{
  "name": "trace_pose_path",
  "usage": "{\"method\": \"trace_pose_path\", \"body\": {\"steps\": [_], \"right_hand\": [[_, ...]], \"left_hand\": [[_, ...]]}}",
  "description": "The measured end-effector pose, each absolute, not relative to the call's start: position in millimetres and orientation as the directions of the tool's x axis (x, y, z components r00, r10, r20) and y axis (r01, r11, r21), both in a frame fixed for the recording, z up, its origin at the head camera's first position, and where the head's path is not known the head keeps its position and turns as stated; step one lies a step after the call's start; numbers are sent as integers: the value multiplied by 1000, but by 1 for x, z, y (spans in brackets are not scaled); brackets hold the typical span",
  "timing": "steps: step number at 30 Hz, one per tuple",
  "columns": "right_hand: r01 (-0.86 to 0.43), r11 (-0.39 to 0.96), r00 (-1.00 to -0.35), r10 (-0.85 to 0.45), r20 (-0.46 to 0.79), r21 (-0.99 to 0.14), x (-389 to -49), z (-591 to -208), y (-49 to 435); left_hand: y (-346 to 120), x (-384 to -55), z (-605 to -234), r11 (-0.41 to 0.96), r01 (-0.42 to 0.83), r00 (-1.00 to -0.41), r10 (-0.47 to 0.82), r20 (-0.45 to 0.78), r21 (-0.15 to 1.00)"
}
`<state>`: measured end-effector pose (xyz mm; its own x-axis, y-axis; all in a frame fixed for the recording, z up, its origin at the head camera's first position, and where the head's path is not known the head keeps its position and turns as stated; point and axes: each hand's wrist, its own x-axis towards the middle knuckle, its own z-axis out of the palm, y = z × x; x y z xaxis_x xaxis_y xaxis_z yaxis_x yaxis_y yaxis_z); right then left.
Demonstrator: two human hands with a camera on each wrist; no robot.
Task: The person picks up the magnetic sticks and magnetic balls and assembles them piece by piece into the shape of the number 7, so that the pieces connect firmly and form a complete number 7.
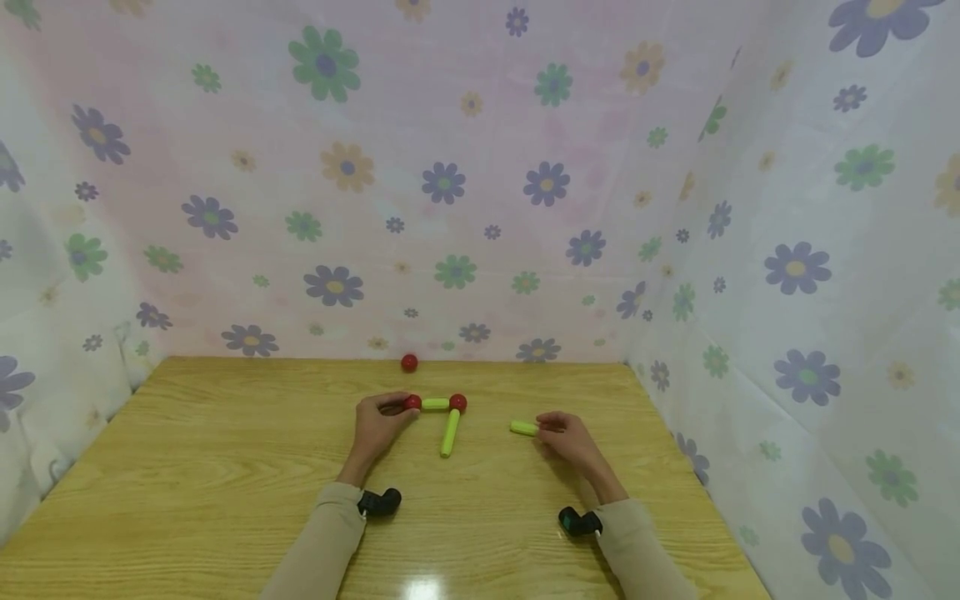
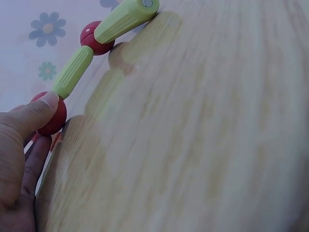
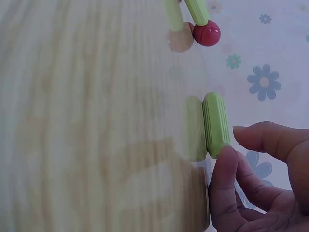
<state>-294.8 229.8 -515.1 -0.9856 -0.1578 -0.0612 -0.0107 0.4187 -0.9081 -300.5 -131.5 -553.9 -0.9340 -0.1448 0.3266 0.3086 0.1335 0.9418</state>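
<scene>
Between thumb and fingers, my left hand (image 1: 375, 429) pinches a red ball (image 2: 57, 118) on the table. A short yellow-green rod (image 1: 435, 403) joins that ball to a second red ball (image 1: 458, 403). From the second ball a longer yellow-green rod (image 1: 450, 433) runs toward the near side; the left wrist view shows a metal disc in its free end. To the right, a loose yellow-green rod (image 3: 216, 124) lies on the tabletop. A fingertip of my right hand (image 1: 570, 437) touches its near end, while the thumb stands slightly apart from the rod.
A lone red ball (image 1: 408, 362) sits at the back edge of the wooden table (image 1: 225, 467). Flower-printed cloth (image 1: 480, 167) hangs behind the table and along its sides. Each wrist wears a black camera device (image 1: 381, 502).
</scene>
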Motion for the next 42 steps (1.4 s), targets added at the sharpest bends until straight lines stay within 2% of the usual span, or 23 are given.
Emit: {"method": "trace_pose_path", "body": {"steps": [10, 29, 42], "right_hand": [[-24, 506, -983, -171, -73, -862, -297, -514, 217], [-26, 566, -989, -133, -60, -824, -300, -514, 208], [-18, 551, -992, -117, -56, -834, -301, -515, 209]], "left_hand": [[-132, -299, -551, 111, 278, -947, -136, 291, 954], [-131, -298, -552, 115, 286, -944, -137, 300, 951], [-129, -277, -520, 114, 291, -949, -92, 302, 950]]}}
